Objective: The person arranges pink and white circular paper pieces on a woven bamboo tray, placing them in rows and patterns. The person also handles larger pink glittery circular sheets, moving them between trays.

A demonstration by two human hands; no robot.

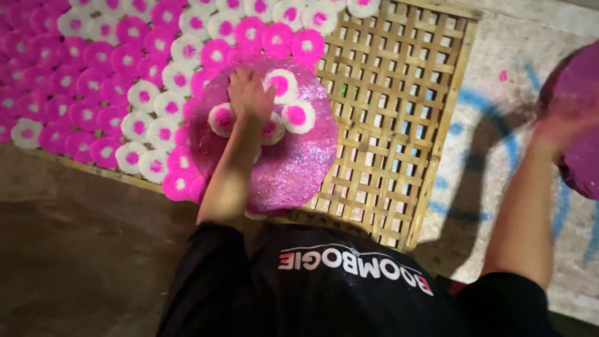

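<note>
Two hands: left hand [249, 97], fingers spread, presses pink-and-white round discs [298, 117] on a glittery pink round sheet [293, 168] over a woven bamboo lattice tray [399, 112]; right hand [564, 125], blurred, finger state unclear, touches another pink sheet [583, 93].

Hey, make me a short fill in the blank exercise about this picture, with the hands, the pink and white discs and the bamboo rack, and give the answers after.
1. The left hand presses on small round discs lying on a large glittery ____ round sheet.
2. The small pink and white round discs lie in rows on a woven ____ lattice rack.
3. The blurred right hand touches a second pink sheet at the picture's ____ edge.

Missing words: pink; bamboo; right
</note>
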